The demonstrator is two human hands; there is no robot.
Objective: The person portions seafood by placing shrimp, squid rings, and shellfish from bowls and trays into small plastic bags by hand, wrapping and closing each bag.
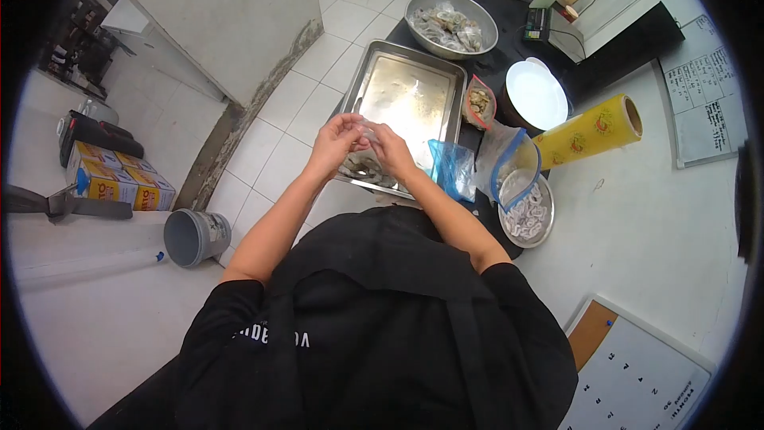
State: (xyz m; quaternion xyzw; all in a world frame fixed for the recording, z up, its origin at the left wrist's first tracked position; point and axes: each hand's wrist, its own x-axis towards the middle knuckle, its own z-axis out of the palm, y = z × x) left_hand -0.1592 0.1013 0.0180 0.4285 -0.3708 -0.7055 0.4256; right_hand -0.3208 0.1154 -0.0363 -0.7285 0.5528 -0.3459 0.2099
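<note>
My left hand (336,145) and my right hand (393,153) meet above the near part of a metal tray (457,84). Their fingers are pinched together on a small, clear, filmy piece of plastic (365,129); whether anything is inside it I cannot make out. Grey pieces that look like shrimp (362,167) lie in the tray's near end, partly hidden beneath my hands and forearms. To the right of my right hand is a crumpled blue-tinted plastic bag (454,171).
A metal bowl (492,38) of plastic-wrapped portions stands beyond the tray. On the right are an open zip bag (480,104), a white oval dish (537,94), a yellow film roll (589,132) and a bowl of pale rings (547,219). A grey bucket (185,237) is at left.
</note>
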